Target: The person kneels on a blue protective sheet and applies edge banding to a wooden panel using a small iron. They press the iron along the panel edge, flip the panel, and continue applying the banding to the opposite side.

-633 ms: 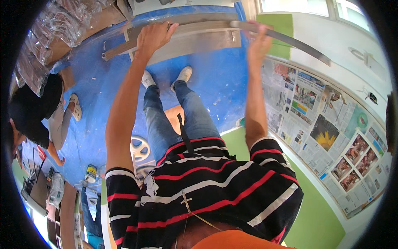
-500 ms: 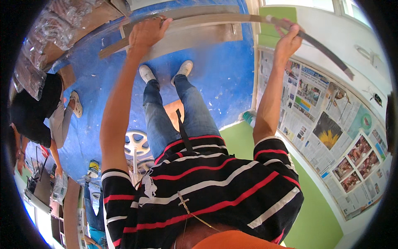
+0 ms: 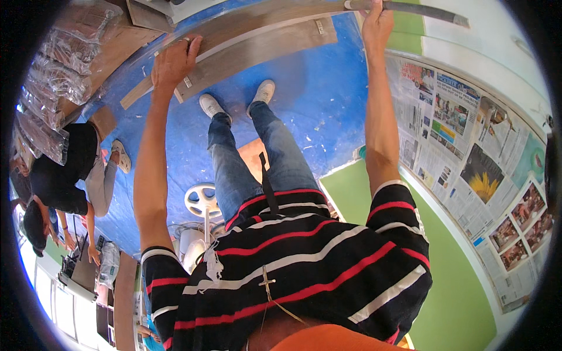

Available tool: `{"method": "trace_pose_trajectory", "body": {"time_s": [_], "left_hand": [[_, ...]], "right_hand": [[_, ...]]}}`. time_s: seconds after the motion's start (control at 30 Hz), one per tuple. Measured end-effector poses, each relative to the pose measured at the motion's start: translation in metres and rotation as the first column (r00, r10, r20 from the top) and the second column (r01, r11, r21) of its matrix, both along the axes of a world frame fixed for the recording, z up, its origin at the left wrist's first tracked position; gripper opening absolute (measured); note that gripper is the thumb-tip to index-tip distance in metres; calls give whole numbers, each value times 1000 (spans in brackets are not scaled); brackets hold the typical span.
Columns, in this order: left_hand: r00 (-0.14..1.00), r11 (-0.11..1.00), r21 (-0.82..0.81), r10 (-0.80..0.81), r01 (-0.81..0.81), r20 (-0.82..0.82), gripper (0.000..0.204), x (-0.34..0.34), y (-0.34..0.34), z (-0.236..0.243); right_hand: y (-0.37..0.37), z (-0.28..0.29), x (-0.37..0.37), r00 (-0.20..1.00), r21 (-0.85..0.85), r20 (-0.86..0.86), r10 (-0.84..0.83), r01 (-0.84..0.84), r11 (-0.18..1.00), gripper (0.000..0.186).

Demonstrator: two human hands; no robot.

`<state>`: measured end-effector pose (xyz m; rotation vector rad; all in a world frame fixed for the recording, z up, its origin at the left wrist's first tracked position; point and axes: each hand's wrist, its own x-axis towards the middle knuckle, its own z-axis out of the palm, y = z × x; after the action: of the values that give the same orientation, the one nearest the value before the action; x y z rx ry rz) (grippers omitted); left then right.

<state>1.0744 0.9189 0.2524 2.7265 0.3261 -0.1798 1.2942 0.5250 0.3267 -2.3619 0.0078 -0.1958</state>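
Long brown board [image 3: 257, 24] is gripped by left hand [image 3: 171, 65], fingers curled at its edge; short end is seen left of that grip, longer part right, reaching near right hand [image 3: 378, 26]. Dark strip [image 3: 430, 10] is clasped there, mostly extended rightward. Second board [image 3: 252, 58] is seen between both grips, body side.

Steeply down it looked, that wide fisheye view, from the wearer's own head, close over the striped shirt [image 3: 328, 266], past the jeans [image 3: 231, 161] to the blue floor [image 3: 333, 128], left hand [image 3: 174, 63] and right hand [image 3: 376, 28] near its top edge!
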Motion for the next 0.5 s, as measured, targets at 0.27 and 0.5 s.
{"method": "trace_pose_trajectory", "body": {"time_s": [0.27,0.5], "left_hand": [[991,996,83,-16,27,-135,51,5,4,-5],[998,999,40,-21,23,-63,57,7,5,0]], "right_hand": [[-5,6,7,991,226,81,105,-121,967,52],[-26,-11,19,992,199,81,94,-109,974,51]]}}
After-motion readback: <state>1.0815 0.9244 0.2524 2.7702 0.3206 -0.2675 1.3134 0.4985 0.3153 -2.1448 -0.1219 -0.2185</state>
